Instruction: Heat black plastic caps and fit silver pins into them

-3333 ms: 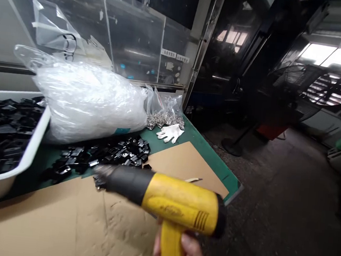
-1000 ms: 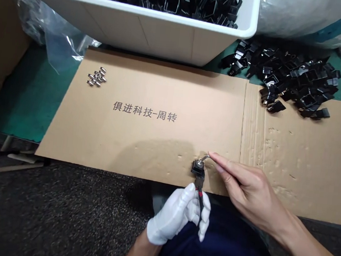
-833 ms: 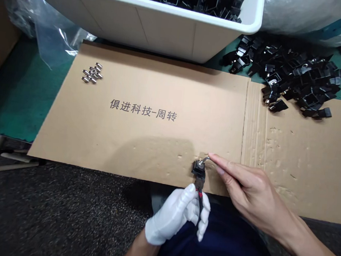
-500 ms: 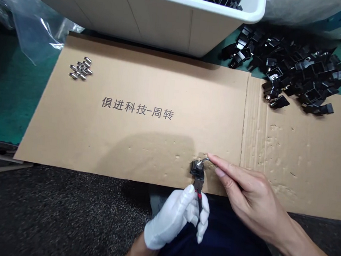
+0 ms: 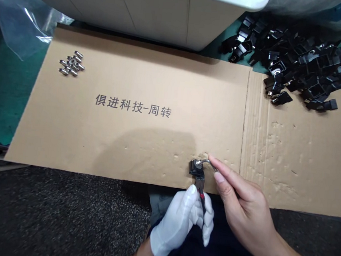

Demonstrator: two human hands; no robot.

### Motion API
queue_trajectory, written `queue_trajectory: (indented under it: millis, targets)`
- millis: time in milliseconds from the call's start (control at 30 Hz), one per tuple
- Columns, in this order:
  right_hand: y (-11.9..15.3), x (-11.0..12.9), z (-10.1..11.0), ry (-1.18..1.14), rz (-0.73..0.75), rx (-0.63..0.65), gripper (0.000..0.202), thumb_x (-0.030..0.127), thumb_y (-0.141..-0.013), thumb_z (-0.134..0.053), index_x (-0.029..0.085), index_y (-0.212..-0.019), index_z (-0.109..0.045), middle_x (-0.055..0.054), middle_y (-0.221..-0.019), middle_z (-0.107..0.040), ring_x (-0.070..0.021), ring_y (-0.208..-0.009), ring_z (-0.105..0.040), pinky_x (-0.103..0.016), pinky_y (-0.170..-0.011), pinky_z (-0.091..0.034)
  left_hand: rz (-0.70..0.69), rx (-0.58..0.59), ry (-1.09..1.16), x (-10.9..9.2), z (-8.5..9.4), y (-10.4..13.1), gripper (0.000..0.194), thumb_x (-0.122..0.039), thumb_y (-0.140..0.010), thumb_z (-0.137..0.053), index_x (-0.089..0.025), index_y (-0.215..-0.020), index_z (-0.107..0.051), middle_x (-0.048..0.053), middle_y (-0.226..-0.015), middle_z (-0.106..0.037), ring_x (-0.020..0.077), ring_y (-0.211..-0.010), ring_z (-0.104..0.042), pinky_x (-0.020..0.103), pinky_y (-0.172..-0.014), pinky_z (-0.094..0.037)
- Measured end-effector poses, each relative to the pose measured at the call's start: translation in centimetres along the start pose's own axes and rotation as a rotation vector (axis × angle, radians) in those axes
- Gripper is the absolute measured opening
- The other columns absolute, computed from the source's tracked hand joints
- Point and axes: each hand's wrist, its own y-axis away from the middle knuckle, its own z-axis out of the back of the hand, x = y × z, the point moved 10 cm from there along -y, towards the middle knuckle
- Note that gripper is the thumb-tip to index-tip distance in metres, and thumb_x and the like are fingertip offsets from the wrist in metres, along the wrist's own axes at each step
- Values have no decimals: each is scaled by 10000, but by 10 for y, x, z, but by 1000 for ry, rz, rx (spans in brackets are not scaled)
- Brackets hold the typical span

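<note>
My left hand (image 5: 180,217), in a white glove, is wrapped round black pliers (image 5: 200,185) with red on the handles. The pliers' jaws meet a small black part (image 5: 196,168) at the cardboard's front edge. Between thumb and forefinger, my bare right hand (image 5: 241,203) pinches a thin bent metal tool (image 5: 207,161), whose tip reaches the round metal piece on top of the black part. Whether that tip sits inside the piece is too small to tell.
Printed cardboard (image 5: 133,140) covers the work surface. Several small metal cylinders (image 5: 72,64) lie at its left. Behind stands a big white bin (image 5: 157,14); many black parts (image 5: 309,69) are heaped at the back right. Clear plastic (image 5: 20,21) lies back left.
The camera view has shifted slightly. My right hand has turned a little with the bent tool, and both hands keep their holds at the black part.
</note>
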Motion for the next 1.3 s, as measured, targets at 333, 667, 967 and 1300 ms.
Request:
queue_trajectory:
  millis: [333, 667, 967, 1300]
  targets:
    - [12, 1, -6, 51, 31, -112, 421, 139, -1034, -588, 228, -1442, -646, -62, -1385, -718, -259, -1214, -727, -313, -905, -686, 2, 0, 69, 10, -3, -2, 683, -718, -1005, -374, -103, -856, -629, 74, -642, -618, 171, -471, -593, 295, -447, -516]
    - [16, 2, -3, 85, 82, -183, 454, 101, -1016, -592, 262, -1436, -654, -42, -1350, -746, -248, -1168, -754, -340, -933, -682, -25, -32, 73, 13, 2, -2, 676, -631, -1058, -326, -66, -893, -659, 99, -623, -655, 173, -461, -609, 299, -457, -538]
    - [27, 6, -11, 190, 209, -243, 701, -3, -947, -638, 352, -1542, -529, -2, -1451, -681, -232, -1154, -762, -350, -1008, -658, -72, -99, 130, 14, 5, -2, 603, -602, -1055, -419, -62, -1004, -684, 78, -660, -676, 162, -450, -611, 278, -441, -510]
    - [35, 18, -14, 361, 395, -326, 684, -41, -916, -673, 217, -1536, -546, -87, -1385, -723, -235, -1097, -786, -318, -975, -665, -83, -224, 43, 4, 8, 4, 559, -656, -983, -551, -127, -821, -628, 17, -571, -593, 146, -443, -569, 275, -456, -494]
